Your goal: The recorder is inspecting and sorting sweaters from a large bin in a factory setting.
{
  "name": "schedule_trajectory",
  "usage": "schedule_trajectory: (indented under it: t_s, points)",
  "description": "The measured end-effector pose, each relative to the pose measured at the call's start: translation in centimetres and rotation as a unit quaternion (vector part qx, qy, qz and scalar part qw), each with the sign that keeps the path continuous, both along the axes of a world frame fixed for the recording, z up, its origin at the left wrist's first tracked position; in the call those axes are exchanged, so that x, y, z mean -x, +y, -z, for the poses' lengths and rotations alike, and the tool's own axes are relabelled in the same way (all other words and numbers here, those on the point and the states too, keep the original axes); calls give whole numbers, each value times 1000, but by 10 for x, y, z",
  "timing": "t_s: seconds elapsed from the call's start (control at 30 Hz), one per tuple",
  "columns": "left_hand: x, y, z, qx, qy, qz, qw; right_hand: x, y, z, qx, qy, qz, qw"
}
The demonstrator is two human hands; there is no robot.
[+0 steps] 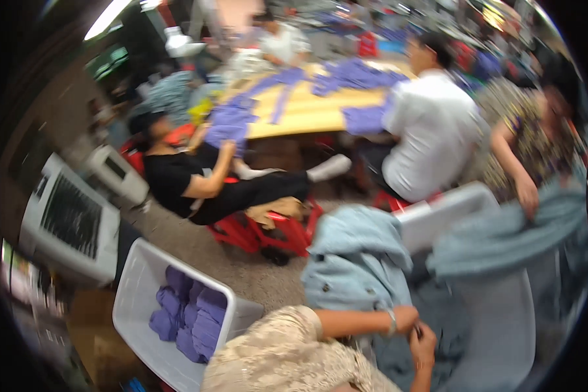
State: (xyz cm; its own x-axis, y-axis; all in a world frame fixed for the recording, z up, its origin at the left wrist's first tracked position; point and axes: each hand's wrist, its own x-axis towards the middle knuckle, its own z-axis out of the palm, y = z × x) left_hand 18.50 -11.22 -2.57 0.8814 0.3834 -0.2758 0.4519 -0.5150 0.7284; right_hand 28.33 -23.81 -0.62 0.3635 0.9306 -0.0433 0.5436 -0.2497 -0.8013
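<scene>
Pale blue garment (356,261) with dark buttons, bunched in a rounded heap just below and right of centre; darker blue-grey cloth (443,317) lies blurred at lower right

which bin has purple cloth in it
The lower-left bin: it holds purple cloth, while the lower-right bin holds grey-blue cloth.

A white tubular ceiling lamp (107,18) glares at upper left. Motion blur smears the background. Fisheye distortion bends the dark-rimmed edges.
</scene>
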Motion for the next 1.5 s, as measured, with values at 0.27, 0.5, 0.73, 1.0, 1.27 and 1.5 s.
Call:
schedule_trajectory:
  t_s: [0.27,0.5,0.73,1.0,1.27,1.5]
  points:
    - [27,39,-28,-22,-84,12,996,9,18,4,-110,25,-10,994]
    - [18,23,-27,-53,-42,115,991,22,-6,39,-120,73,33,990]
    - [19,20,-26,-42,-28,68,996,28,-9,60,-95,326,100,935]
    - [9,-1,-35,-181,-87,78,976,-32,-141,305,294,79,662,685]
    - [8,-17,-41,-168,-92,112,975,-70,-230,322,455,164,727,487]
    - [-3,-44,-43,-77,-93,155,980,-57,-205,334,139,366,506,768]
